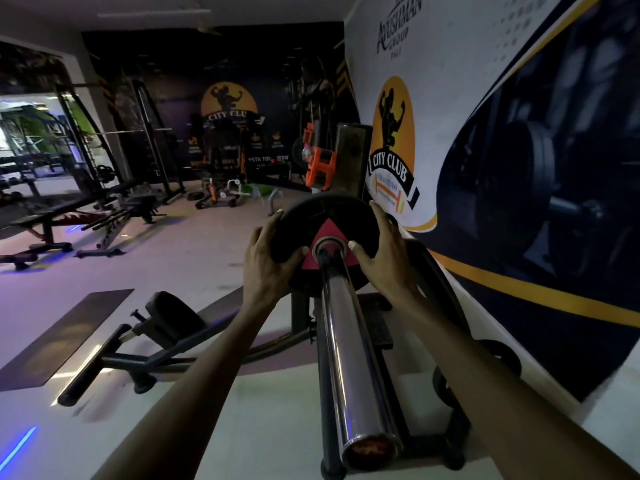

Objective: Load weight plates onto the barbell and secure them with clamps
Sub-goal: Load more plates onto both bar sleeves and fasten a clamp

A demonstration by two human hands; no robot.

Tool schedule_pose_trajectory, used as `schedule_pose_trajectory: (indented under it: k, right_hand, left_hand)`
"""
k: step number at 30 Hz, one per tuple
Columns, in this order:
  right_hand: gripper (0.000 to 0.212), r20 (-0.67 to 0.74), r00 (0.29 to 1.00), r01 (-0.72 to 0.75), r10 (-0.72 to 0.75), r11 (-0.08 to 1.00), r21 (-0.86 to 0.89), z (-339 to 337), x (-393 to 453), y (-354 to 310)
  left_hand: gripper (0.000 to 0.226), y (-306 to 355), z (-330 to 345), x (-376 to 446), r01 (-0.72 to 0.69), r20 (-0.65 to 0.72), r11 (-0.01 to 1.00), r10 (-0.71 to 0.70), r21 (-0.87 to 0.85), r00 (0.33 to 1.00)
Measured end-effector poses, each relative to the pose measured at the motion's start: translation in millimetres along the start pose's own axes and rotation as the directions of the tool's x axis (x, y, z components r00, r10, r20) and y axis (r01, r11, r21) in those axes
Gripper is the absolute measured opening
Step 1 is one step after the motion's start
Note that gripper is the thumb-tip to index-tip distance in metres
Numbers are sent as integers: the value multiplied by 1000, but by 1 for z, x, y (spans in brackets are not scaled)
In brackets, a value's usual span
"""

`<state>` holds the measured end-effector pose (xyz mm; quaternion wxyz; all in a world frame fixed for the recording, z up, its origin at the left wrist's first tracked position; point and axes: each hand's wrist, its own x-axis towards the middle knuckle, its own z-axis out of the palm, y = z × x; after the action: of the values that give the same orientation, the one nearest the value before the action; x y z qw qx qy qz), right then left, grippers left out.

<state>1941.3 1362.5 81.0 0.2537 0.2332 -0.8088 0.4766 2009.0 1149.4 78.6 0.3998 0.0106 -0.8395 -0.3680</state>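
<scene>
Both my left hand (268, 252) and right hand (379, 249) grip the black plate (329, 216) by its rim, threaded far down the chrome bar (349, 344); I'd push evenly, keeping it square, until it seats.

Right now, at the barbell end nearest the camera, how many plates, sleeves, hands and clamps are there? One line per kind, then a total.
Weight plates on the sleeve: 1, the black plate with a red triangle
Chrome barbell sleeves: 1, the sleeve
Hands on the plate: 2, left hand, right hand
Clamps on the sleeve: 0
Total: 4
</scene>
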Motion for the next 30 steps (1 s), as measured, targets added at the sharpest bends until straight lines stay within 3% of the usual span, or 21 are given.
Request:
schedule_pose_trajectory:
  k: [7, 14, 17, 23, 30]
  right_hand:
    - [79, 53, 999, -8, 7, 1000, 17, -24, -54, 10]
    - [72, 181, 977, -117, 112, 993, 20, -68, -154, 34]
    - [66, 197, 968, -155, 158, 987, -31, -97, -199, 45]
    - [61, 226, 942, -233, 249, 968, -99, -176, -287, 88]
    - [50, 158, 909, -359, 386, 917, -173, -250, -322, 172]
  left_hand:
    - [73, 3, -10, -53, 1, -12, 999, 0, 36, 1000]
    - [57, 40, -10, -173, 113, 181, 993, -102, -47, 978]
    - [26, 65, 8, -228, 205, 192, 975, -187, -80, 963]
    - [51, 105, 79, -326, 219, 351, 974, -187, -55, 918]
    - [47, 130, 185, -362, 305, 530, 949, -220, -78, 819]
